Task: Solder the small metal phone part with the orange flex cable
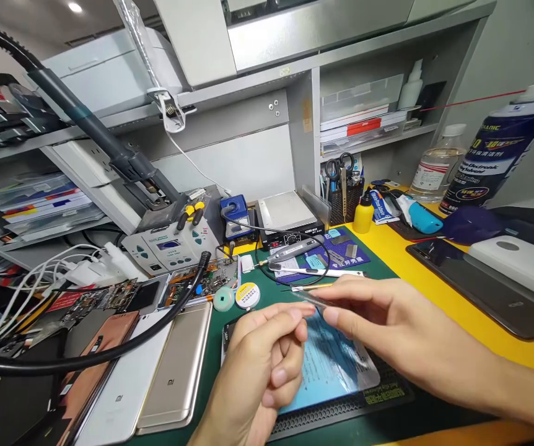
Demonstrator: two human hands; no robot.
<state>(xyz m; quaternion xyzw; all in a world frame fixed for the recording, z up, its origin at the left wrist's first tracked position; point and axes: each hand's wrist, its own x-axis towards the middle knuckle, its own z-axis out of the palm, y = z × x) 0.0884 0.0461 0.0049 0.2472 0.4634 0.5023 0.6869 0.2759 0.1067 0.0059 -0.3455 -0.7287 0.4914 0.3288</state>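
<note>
My right hand (397, 334) pinches a thin, dark, pointed strip (311, 299) that looks like the tips of tweezers; its rear part is hidden by the fingers. Just to the left, my left hand (267, 359) is closed, its thumb pressed against the index finger and the other fingers curled in. Whatever sits in that pinch, if anything, is too small to make out. The index fingertip almost meets the strip. Beneath both hands lies a blue printed sheet (332, 365) on a black mat (341, 406). Behind them a slim brass-coloured stick (316, 286) rests on the green mat.
Several phones (174, 371) and circuit boards (113, 303) crowd the left, crossed by a black hose (109, 362). Behind stand a grey rework station (169, 248) and a hot plate (288, 214). A dark phone (490, 285) and spray can (494, 155) occupy the right.
</note>
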